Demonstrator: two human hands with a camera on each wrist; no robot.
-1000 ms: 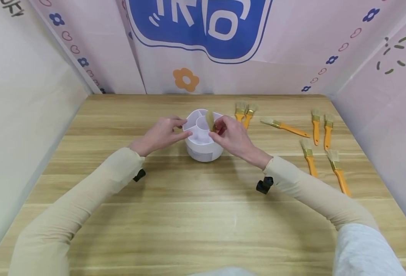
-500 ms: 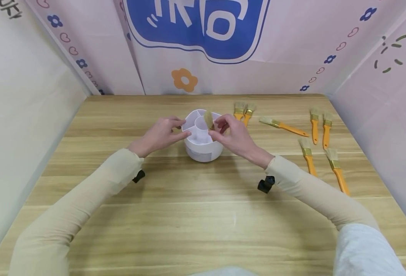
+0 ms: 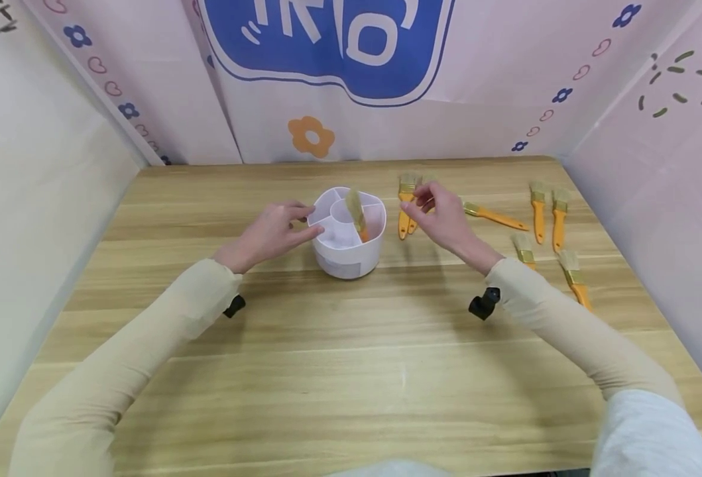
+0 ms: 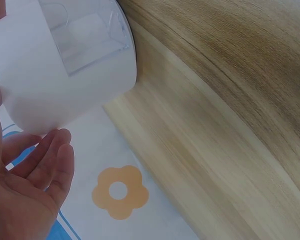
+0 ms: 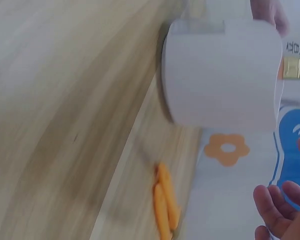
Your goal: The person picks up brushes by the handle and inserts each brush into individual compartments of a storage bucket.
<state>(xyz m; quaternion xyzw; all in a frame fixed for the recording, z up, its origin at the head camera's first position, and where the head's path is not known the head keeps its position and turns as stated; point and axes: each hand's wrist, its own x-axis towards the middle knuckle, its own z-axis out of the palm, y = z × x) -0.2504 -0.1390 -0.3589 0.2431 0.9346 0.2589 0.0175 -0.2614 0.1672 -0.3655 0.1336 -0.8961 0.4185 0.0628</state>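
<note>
A round white divided organizer (image 3: 343, 264) stands on the wooden table, with a ring-shaped cup in its middle. One paintbrush (image 3: 355, 211) leans bristles up in its right compartment; its metal ferrule (image 5: 294, 68) shows past the rim in the right wrist view. My left hand (image 3: 267, 232) touches the organizer's left side with thumb and fingertips, fingers loosely bent. Holding nothing, my right hand (image 3: 443, 215) hovers to the right of the organizer, fingers relaxed. Close by its fingertips lie two paintbrushes (image 3: 406, 205), partly covered by the hand; their orange handles (image 5: 161, 205) show in the right wrist view.
Another paintbrush (image 3: 496, 217) lies sideways behind the right hand. Several more, such as a paintbrush (image 3: 559, 218), lie on the right of the table (image 3: 327, 371). A printed backdrop (image 3: 470, 126) rises along the table's far edge.
My right hand has let go of the paintbrush, which stays leaning in the organizer, and has moved right toward the two brushes. The left hand keeps its place at the organizer.
</note>
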